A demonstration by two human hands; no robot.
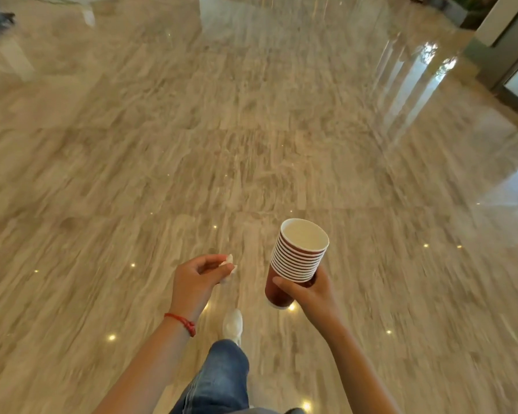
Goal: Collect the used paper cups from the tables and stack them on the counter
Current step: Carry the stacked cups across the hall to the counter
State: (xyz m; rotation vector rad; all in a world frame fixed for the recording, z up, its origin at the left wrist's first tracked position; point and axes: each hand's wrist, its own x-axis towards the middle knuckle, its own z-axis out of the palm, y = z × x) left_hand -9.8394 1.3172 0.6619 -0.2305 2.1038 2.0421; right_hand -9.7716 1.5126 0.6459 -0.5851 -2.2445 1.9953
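Glossy marble floor (pixel 251 130) — right hand (pixel 308 291) gripping stacked cups (pixel 296 258).

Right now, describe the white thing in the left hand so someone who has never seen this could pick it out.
Over the glossy marble floor, two bare arms reach forward. The left hand, above a red string bracelet, pinches a small crumpled white tissue at its fingertips. Unlike the tall stack of maroon paper cups in the right hand, it is soft, shapeless and white.

Both bare forearms reached forward at waist height. The left hand (pixel 198 274) was loosely curled, fingers pinched together. The right hand (pixel 307 289) was wrapped in a grip, thumb across the front.
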